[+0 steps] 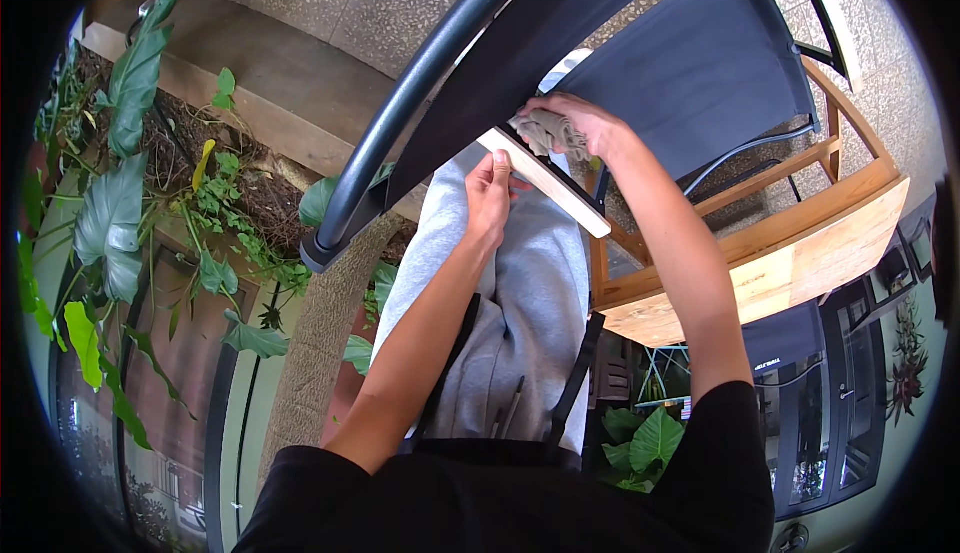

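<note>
A folding chair with a dark fabric seat and a thick black tube frame lies tilted before me. Its pale wooden armrest slants across my lap. My left hand grips that armrest near its upper end, thumb on top and fingers curled beneath. In my right hand is a bunched grey-beige cloth, held against the chair frame just beside the armrest's upper end. The right fingertips are partly hidden behind the cloth.
On the right stands a wooden piece of furniture with slatted legs, close to my right forearm. A plant bed with broad green leaves and a stone ledge run along the left. Speckled tiles cover the ground ahead.
</note>
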`<state>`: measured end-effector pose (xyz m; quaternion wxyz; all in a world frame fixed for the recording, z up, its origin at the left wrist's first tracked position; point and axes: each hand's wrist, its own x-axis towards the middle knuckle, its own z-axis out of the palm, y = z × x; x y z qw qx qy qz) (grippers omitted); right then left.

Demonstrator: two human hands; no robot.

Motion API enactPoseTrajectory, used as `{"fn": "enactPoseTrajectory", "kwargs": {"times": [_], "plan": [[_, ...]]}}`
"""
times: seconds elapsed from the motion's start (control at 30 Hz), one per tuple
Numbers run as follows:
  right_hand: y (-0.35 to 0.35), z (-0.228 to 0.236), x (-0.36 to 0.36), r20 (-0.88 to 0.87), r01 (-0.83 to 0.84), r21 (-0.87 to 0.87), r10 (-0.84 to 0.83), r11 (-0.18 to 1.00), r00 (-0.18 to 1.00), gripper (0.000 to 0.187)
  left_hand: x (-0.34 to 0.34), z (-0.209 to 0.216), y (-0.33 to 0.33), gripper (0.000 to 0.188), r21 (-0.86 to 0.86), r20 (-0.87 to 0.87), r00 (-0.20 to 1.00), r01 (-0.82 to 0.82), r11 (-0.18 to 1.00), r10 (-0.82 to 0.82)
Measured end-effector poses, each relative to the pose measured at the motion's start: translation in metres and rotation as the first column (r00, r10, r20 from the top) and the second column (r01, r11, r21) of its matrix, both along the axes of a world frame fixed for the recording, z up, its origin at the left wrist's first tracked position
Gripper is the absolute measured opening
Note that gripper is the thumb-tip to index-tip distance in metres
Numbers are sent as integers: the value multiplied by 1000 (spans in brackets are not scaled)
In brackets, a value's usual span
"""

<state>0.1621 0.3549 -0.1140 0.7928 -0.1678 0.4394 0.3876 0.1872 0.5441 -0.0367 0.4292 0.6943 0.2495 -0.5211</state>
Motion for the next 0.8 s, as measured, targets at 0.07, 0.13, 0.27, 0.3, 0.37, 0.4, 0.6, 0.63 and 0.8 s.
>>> {"fn": "enactPoseTrajectory", "kwargs": {"times": [0.07, 0.13, 0.27, 0.3, 0.37, 0.4, 0.6, 0.63, 0.8], "plan": [[13, -11, -10, -99, 146, 17, -143, 989, 985, 23, 0, 0, -1, 41, 7, 2, 1000, 9, 1000, -9], [20, -15, -17, -200, 288, 19, -279, 957, 939, 23, -1, -1, -3, 41, 0, 0, 1000, 5, 1000, -5], [18, -4, -16, -82, 235, 76, -229, 969, 970, 25, 3, 0, -3, 40, -18, 19, 1000, 11, 1000, -11], [14, 2, -11, -66, 142, 29, -140, 989, 988, 27, 2, 1, -3, 41, -8, 40, 998, 39, 999, -38], [0, -2, -12, 28, 23, 40, -24, 999, 999, 27, 1, 0, -4, 42, 4, 62, 996, 70, 998, -70], [-7, -3, -13, 120, -101, 41, 96, 994, 988, 29, 1, -1, -4, 42, 1, 71, 995, 69, 998, -69], [-10, -4, -31, 108, -268, 2, 266, 964, 958, 31, -1, -3, -2, 39, -5, 90, 994, 55, 998, -54], [-10, -8, -31, 151, -290, -22, 290, 957, 945, 31, -1, -2, -2, 39, -8, 78, 995, 70, 998, -69], [2, -4, -6, 83, -105, -38, 108, 994, 991, 24, 2, -2, 1, 40, -11, 55, 997, 62, 998, -61]]}}
